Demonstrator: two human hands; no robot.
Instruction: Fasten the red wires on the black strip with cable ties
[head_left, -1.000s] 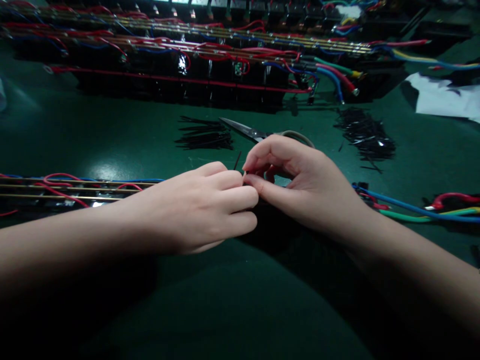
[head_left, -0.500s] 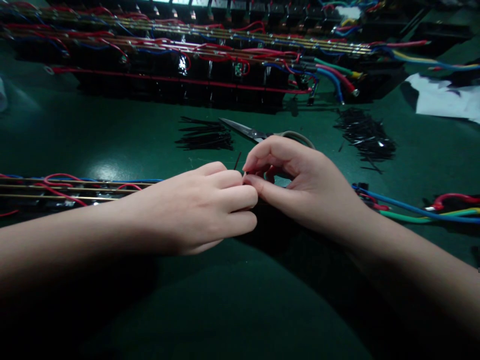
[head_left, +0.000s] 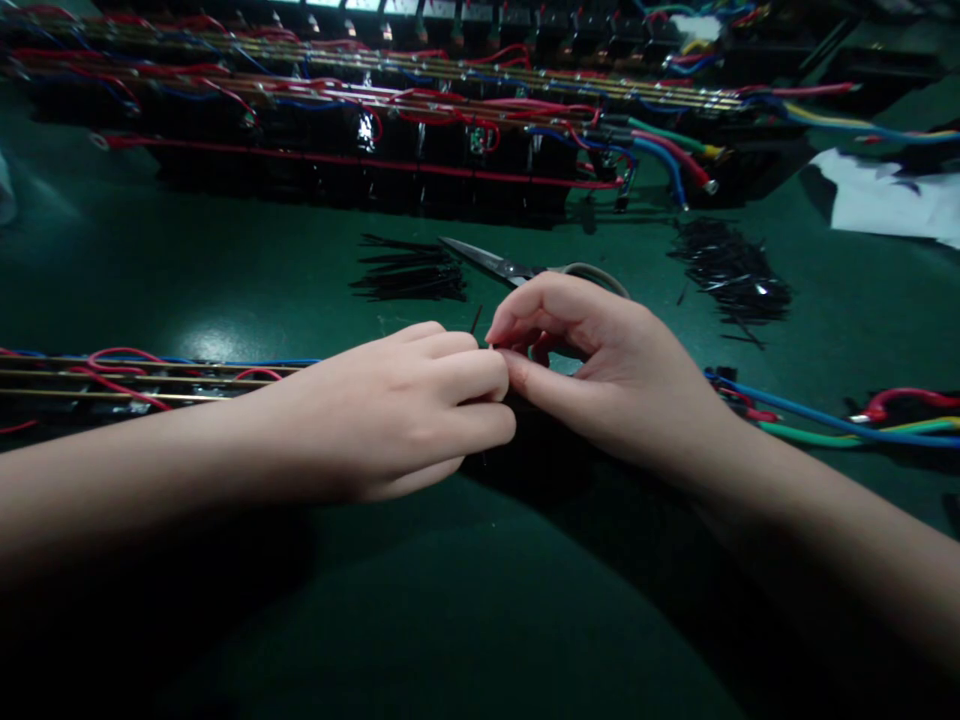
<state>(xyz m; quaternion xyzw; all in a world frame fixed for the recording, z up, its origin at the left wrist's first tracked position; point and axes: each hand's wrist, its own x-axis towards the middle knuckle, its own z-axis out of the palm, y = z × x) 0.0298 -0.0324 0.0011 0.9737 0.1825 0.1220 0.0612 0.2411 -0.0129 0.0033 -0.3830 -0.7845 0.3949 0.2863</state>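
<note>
My left hand (head_left: 405,410) is closed, back upward, with its fingers curled over the near wired assembly. Touching its fingertips, my right hand (head_left: 592,360) pinches with thumb and index finger. A thin black cable tie (head_left: 477,319) pokes up just behind the fingers, and both hands close on it; most of it is hidden. Beneath the hands runs a long black assembly (head_left: 150,382) with brass rods and red and blue wires, its middle covered by my hands. Blue and green cables (head_left: 832,420) leave its right end.
Behind my hands lie scissors (head_left: 499,263), a neat bunch of black cable ties (head_left: 412,270) and a looser black pile (head_left: 731,270). More wired assemblies (head_left: 360,150) line the back of the green table (head_left: 465,600). White paper (head_left: 877,200) rests at the right.
My left hand has shifted slightly, its fingers rolling upward against the right fingertips. My right hand stays almost still, and the thin black strip leans slightly more to the right.
</note>
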